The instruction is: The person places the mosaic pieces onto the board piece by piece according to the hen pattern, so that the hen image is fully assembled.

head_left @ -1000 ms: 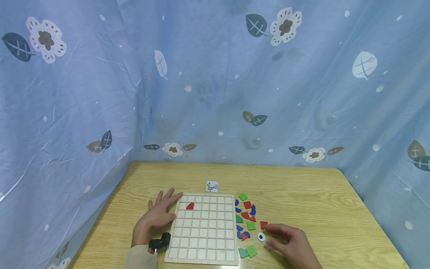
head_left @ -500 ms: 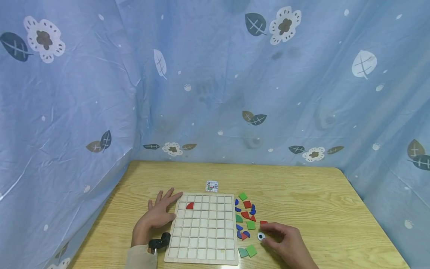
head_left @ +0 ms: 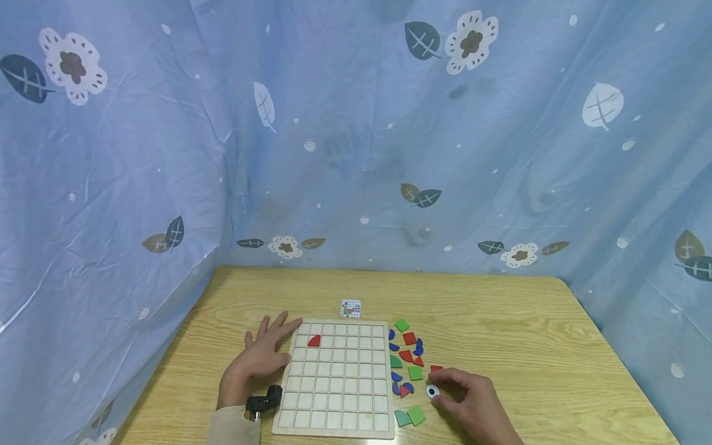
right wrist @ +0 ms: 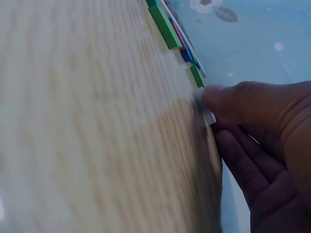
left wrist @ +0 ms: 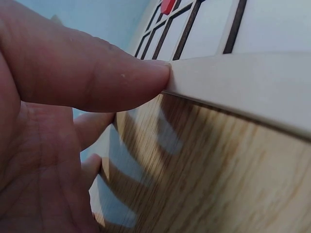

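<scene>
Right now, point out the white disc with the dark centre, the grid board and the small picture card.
White disc (head_left: 431, 392): head view, on its dark centre.
Grid board (head_left: 337, 369): head view, on a bare cell near its middle.
Picture card (head_left: 350, 308): head view, on its printed face.

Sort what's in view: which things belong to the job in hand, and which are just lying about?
Likely the job:
- grid board, touched by the left hand
- red quarter-circle on it
- white disc at the right hand's fingertips
- loose coloured pieces
- picture card, probably a pattern

Just around:
- wooden table
- blue curtain
- black device on the left wrist
</scene>
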`<state>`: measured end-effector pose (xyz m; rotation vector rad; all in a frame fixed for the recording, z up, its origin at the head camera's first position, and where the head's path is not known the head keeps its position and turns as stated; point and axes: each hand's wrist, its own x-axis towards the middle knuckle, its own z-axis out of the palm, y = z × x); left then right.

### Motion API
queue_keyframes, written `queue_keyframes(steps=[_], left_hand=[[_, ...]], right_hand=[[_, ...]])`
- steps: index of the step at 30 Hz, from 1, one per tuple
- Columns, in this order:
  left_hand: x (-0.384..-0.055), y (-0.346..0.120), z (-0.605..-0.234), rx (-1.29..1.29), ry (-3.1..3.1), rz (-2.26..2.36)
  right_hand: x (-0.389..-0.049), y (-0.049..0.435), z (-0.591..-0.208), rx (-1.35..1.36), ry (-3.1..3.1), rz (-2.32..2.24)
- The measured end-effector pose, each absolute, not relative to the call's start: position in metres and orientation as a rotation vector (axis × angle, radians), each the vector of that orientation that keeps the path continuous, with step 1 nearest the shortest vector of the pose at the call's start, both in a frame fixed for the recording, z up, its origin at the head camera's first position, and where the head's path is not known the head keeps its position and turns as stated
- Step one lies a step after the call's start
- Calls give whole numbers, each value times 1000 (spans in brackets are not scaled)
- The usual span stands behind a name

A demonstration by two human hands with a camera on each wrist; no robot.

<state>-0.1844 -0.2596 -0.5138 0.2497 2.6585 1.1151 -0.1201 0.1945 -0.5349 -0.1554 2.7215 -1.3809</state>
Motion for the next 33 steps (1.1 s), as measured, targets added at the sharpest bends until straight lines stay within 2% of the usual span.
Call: queue_keyframes(steps=[27,33], left_hand=[[-185,-260,-515,240,2661,1122],[-184,-259,-514,246,2656,1121]], right_hand=[[-123,188,-527,-181,2788,-1378],[-130,182,-520,-366,2843,-1384]])
